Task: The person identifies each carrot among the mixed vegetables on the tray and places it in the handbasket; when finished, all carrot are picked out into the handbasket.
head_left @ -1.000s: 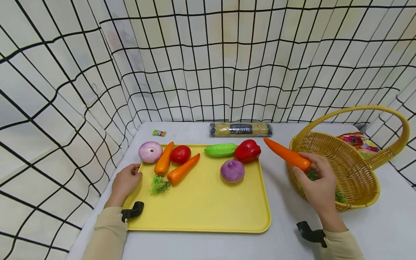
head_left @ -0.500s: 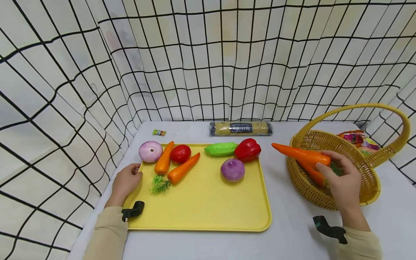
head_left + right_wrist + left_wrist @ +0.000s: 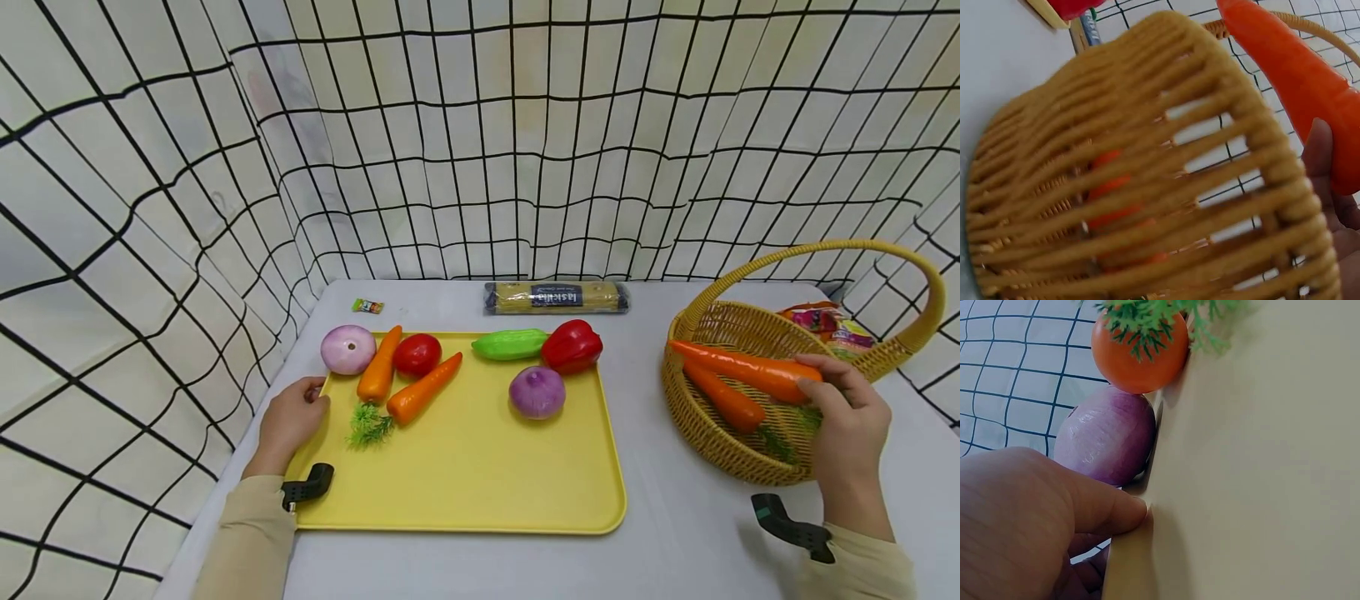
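My right hand (image 3: 851, 425) pinches an orange carrot (image 3: 750, 369) by its thick end, over the wicker basket (image 3: 693, 442). Another carrot (image 3: 726, 400) with a green top lies inside that basket; through the weave it shows as orange patches in the right wrist view. At the left, my left hand (image 3: 292, 425) grips the rim of the yellow tray (image 3: 465, 483), its thumb on top in the left wrist view. Just beyond that hand sits a pale purple onion (image 3: 1107, 437), at the tray's far left corner.
On the tray lie two carrots (image 3: 423, 390), a tomato (image 3: 417, 356), a green gourd-like vegetable (image 3: 510, 344), a red bell pepper (image 3: 572, 347) and a purple onion (image 3: 537, 392). Behind it are a pasta pack (image 3: 557, 297) and small packet (image 3: 367, 307). Colourful bags (image 3: 832, 325) stand behind the basket, whose handle (image 3: 847, 244) arches high.
My right hand has moved right with the carrot, from the basket's left side to over its opening. The carrot lying inside has come into view. My left hand stays on the tray rim.
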Demonstrator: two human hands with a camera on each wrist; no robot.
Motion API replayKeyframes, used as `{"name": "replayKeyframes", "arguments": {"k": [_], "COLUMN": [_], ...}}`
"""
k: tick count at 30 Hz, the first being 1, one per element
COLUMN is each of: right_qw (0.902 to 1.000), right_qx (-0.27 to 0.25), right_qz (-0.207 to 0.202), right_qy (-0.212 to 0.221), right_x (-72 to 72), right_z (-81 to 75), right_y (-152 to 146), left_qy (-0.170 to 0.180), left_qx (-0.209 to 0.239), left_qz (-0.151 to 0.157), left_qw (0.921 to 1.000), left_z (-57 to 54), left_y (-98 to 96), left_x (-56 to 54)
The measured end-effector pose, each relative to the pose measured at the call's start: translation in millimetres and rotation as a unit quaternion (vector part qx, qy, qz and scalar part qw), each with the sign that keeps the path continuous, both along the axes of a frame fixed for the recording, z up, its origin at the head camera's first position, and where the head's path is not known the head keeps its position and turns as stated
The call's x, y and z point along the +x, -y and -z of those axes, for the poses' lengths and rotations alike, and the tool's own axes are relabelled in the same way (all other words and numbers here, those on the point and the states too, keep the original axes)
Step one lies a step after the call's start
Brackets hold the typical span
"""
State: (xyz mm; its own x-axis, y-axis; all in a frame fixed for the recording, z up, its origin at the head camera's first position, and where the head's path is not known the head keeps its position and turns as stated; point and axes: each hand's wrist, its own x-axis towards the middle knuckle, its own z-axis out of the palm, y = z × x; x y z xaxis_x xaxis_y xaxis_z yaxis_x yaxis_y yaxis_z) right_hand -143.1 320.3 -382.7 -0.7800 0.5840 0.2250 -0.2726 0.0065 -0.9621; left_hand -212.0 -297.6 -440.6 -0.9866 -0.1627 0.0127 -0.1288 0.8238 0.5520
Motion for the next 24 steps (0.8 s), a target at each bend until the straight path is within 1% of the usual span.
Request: {"name": "replayKeyframes", "arguments": {"k": [4,8,11,14,16,19,21,24], "right_qw": [0.9986,0.9981,0.9977,0.9976,0.9978,0.9958,0.9894,0.9808], "right_qx": [-0.038,-0.03,-0.007,-0.004,0.013,0.066,0.12,0.156], "right_qz": [0.013,0.041,0.06,0.062,0.06,0.062,0.069,0.064], "right_qy": [-0.033,-0.035,-0.03,-0.031,-0.025,0.013,0.045,0.097], "right_x": [-1.1,-2.0,-3.0,-4.5,-5.4,-6.3,-6.9,-7.1], "right_z": [-0.7,2.6,6.7,9.4,11.1,12.8,14.3,15.5], "right_y": [-6.5,-13.7,-17.9,-20.4,-20.9,-21.2,-20.9,-22.4], "left_qy": [-0.005,0.002,0.004,-0.001,-0.004,-0.008,-0.008,-0.01], "left_qx": [0.003,0.006,0.008,0.007,0.007,0.006,0.006,0.005], "left_qz": [0.002,-0.002,-0.003,-0.002,-0.001,0.001,0.002,0.003], "left_qw": [1.0,1.0,1.0,1.0,1.0,1.0,0.9999,0.9999], "left_z": [0.5,1.2,1.6,1.9,1.9,2.0,1.7,0.5], "left_y": [0.9,1.5,1.2,1.0,1.0,0.9,0.8,0.1], "left_x": [-0.4,-0.2,-0.2,-0.3,-0.2,-0.4,-0.6,-0.3]}}
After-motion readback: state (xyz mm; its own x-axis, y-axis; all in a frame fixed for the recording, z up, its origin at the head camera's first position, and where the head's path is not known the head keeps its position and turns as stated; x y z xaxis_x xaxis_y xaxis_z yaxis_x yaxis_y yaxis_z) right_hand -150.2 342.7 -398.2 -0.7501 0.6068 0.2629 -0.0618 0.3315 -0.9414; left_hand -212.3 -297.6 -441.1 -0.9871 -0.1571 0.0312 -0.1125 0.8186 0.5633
